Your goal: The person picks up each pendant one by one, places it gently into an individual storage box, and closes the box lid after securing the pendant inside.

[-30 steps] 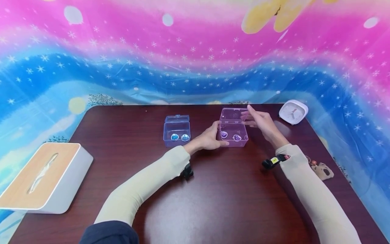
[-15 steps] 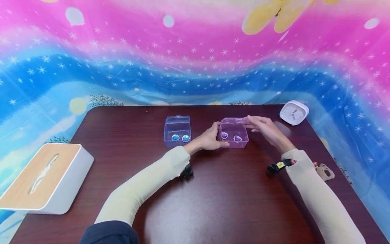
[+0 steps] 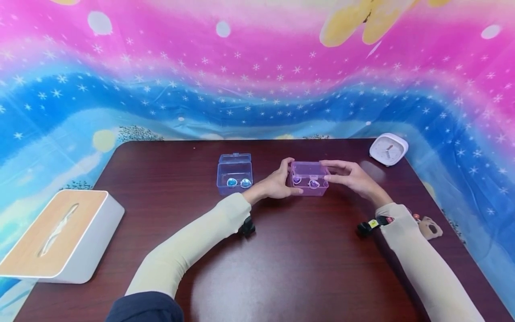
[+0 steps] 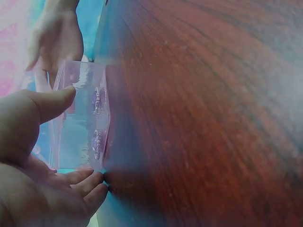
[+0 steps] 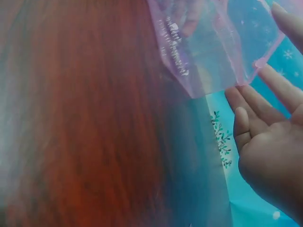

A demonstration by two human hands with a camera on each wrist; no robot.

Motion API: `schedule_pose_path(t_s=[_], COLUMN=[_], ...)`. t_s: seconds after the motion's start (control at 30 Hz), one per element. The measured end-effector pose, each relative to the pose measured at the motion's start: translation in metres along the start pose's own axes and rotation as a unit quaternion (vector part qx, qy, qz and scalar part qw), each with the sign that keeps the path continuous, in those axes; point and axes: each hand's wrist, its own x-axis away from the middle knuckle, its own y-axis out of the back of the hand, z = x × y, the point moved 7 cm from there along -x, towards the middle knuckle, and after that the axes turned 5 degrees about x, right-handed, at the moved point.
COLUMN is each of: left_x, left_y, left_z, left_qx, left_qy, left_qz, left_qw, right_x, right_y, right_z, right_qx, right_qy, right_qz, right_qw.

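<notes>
A translucent pink plastic box (image 3: pixel 308 191) sits on the table with two purple gems in pale beaded rims (image 3: pixel 314 184) inside. Its hinged lid (image 5: pixel 251 35) leans over the box at an angle, with a gap at the front in the right wrist view. My left hand (image 3: pixel 276 182) grips the box's left end, thumb along the front wall (image 4: pixel 57 101) and fingers at the side. Fairly straight fingers of my right hand (image 3: pixel 354 179) touch the lid at the right end, thumb near its front edge. Left of this stands a blue box (image 3: pixel 234 190), lid up, holding two blue gems (image 3: pixel 232 182).
A white tissue box with a wooden top (image 3: pixel 60 232) stands at the table's left edge. At the back right is a white clock (image 3: pixel 388 149). A small plush keychain (image 3: pixel 430 227) lies beside my right sleeve. A patterned cloth (image 3: pixel 257 89) hangs behind the table.
The pink lid has swung from upright forward and down over the box, with my right hand moving along it. My left hand has kept its grip on the box.
</notes>
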Motion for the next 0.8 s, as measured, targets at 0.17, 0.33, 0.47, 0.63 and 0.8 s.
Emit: schedule_pose_path(t_s=[0.17,0.33,0.47,0.63,0.8], left_x=[-0.001,0.000,0.001,0.003,0.003], left_y=[-0.001,0.001,0.001,0.001,0.000], left_z=[0.002,-0.001,0.000,-0.001,-0.003], left_qx=[0.000,-0.012,-0.014,0.005,0.008], left_qy=[-0.010,-0.022,-0.027,-0.029,-0.024], left_qz=[0.009,0.014,0.016,0.022,0.036], left_qw=[0.9999,0.9996,0.9994,0.9993,0.9990], right_x=[0.002,0.002,0.001,0.004,0.007], right_y=[-0.005,-0.009,-0.011,-0.011,-0.009], right_z=[-0.002,-0.006,-0.007,-0.011,-0.012], right_qx=[0.036,0.050,0.062,0.087,0.091], right_qy=[0.042,0.043,0.044,0.035,0.020], right_qz=[0.011,0.014,0.016,0.011,0.004], right_qw=[0.9984,0.9977,0.9970,0.9956,0.9956])
